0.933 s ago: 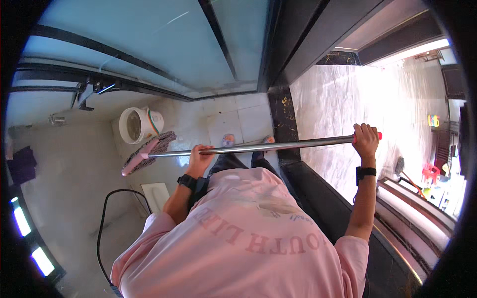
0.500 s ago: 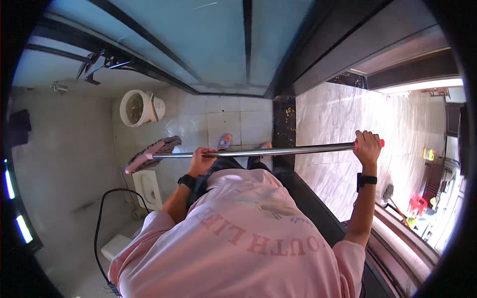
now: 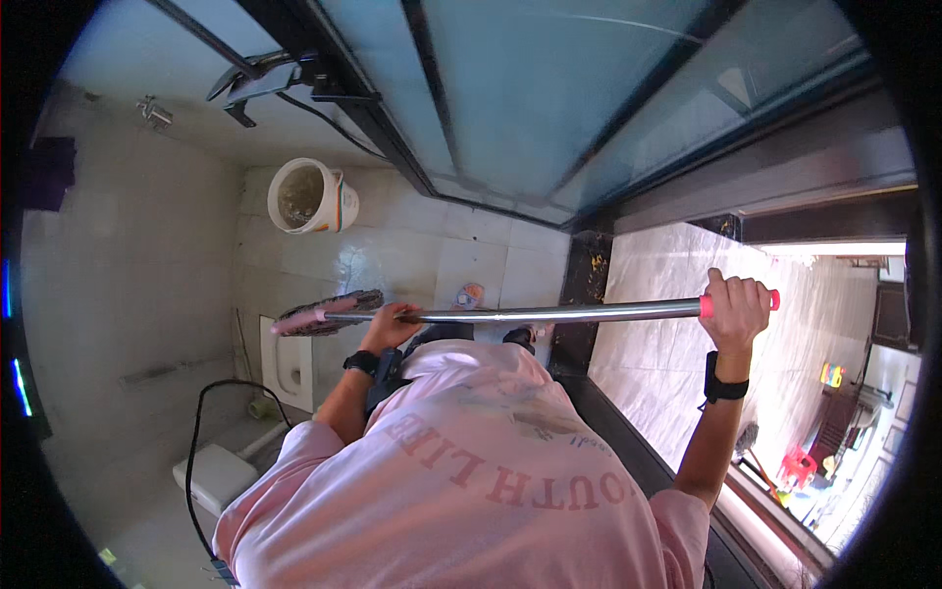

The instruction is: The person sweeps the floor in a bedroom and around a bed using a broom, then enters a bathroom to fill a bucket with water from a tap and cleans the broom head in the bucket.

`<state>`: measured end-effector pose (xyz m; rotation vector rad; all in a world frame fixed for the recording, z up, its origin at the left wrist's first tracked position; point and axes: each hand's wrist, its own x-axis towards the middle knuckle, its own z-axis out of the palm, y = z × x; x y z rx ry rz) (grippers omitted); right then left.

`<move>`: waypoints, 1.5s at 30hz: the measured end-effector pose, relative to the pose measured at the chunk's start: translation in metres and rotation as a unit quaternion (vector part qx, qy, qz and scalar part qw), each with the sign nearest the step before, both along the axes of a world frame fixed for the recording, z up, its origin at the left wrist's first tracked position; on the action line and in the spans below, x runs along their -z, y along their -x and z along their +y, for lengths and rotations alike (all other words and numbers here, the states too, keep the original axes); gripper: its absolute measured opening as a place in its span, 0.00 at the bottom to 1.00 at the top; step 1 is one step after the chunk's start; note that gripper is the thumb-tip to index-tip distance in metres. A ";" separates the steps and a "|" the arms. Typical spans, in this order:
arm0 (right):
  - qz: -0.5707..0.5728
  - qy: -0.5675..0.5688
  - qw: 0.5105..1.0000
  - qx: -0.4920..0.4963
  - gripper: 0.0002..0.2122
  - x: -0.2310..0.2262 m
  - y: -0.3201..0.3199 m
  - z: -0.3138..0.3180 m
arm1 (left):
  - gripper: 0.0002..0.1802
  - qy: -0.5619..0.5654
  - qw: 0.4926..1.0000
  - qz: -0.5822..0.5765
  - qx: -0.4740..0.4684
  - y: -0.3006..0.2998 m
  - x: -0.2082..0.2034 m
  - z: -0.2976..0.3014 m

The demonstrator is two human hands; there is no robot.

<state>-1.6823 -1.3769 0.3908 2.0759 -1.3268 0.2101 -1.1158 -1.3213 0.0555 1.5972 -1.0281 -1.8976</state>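
Note:
A mop (image 3: 549, 314) with a shiny metal pole lies almost level across my front. Its grey, shaggy head on a pink base points left, and a pink-red grip caps the right end. My right hand (image 3: 735, 308) is closed around the pole beside that grip. Farther left, my left hand (image 3: 391, 328) grips the pole not far from the mop head; part of its fingers is hidden behind the pole. Beyond the mop head stands a white bucket (image 3: 345, 204) with murky water inside.
A glass door (image 3: 510, 98) with a dark frame stands ahead. A squat toilet (image 3: 278, 378) lies at the left, near a white tank (image 3: 218, 481). A dark threshold (image 3: 579, 285) borders the marble-look floor (image 3: 667, 265) at right. Outside are a red stool (image 3: 798, 469) and another mop (image 3: 748, 440).
My view has turned, so the door, bucket and doorway appear shifted. The mop stays in both hands and lies a little more level. My feet have shifted slightly.

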 end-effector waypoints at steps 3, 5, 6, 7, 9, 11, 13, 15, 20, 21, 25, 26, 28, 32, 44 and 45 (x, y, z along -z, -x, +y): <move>0.021 -0.015 1.000 -0.010 0.07 -0.030 -0.062 -0.021 | 0.13 0.052 0.987 -0.121 0.092 -0.031 -0.012 -0.023; 0.034 -0.062 0.997 -0.008 0.06 -0.059 -0.105 -0.027 | 0.15 0.053 0.989 -0.103 0.090 -0.056 -0.007 -0.028; 0.050 -0.073 0.996 -0.010 0.06 -0.070 -0.125 -0.028 | 0.17 0.055 0.990 -0.094 0.087 -0.067 -0.003 -0.032; 0.069 -0.083 0.994 -0.008 0.05 -0.081 -0.143 -0.029 | 0.16 0.093 0.984 -0.112 0.100 -0.071 -0.006 -0.040; 0.103 -0.100 0.989 -0.021 0.04 -0.101 -0.176 -0.032 | 0.15 0.120 0.989 -0.057 0.070 -0.072 -0.009 -0.050; 0.136 -0.134 0.981 -0.043 0.05 -0.119 -0.207 -0.037 | 0.17 0.163 0.967 -0.138 0.136 -0.063 -0.042 -0.069; 0.149 -0.166 0.971 -0.087 0.05 -0.116 -0.218 -0.058 | 0.15 0.251 0.961 -0.099 0.063 -0.045 0.000 -0.073; 0.211 -0.187 0.955 -0.096 0.06 -0.093 -0.218 -0.085 | 0.14 0.130 0.986 0.099 -0.021 -0.020 -0.008 -0.085; 0.236 -0.251 0.938 -0.028 0.06 0.008 -0.198 -0.135 | 0.19 -0.025 0.951 0.268 -0.150 -0.050 -0.091 -0.062; 0.253 -0.262 0.931 -0.005 0.06 0.018 -0.200 -0.140 | 0.19 -0.034 0.952 0.219 -0.210 -0.069 -0.085 -0.040; 0.228 -0.240 0.943 -0.017 0.05 0.000 -0.200 -0.164 | 0.15 -0.067 0.904 0.105 -0.409 -0.167 -0.018 0.117; 0.208 -0.256 0.944 -0.023 0.04 -0.007 -0.197 -0.163 | 0.13 -0.116 0.897 0.119 -0.410 -0.190 -0.003 0.148; 0.179 -0.287 0.941 -0.020 0.06 -0.027 -0.191 -0.150 | 0.12 -0.130 0.850 0.019 -0.510 -0.144 -0.018 0.169; 0.048 -0.422 0.903 -0.071 0.15 -0.077 -0.212 -0.158 | 0.09 -0.118 0.812 0.193 -0.538 -0.166 0.053 0.280; -0.112 -0.335 0.933 -0.065 0.10 -0.064 -0.308 -0.162 | 0.14 -0.060 0.911 0.019 -0.407 -0.161 0.053 0.235; -0.131 -0.299 0.938 -0.116 0.08 -0.059 -0.317 -0.167 | 0.14 -0.061 0.913 0.015 -0.402 -0.174 0.058 0.226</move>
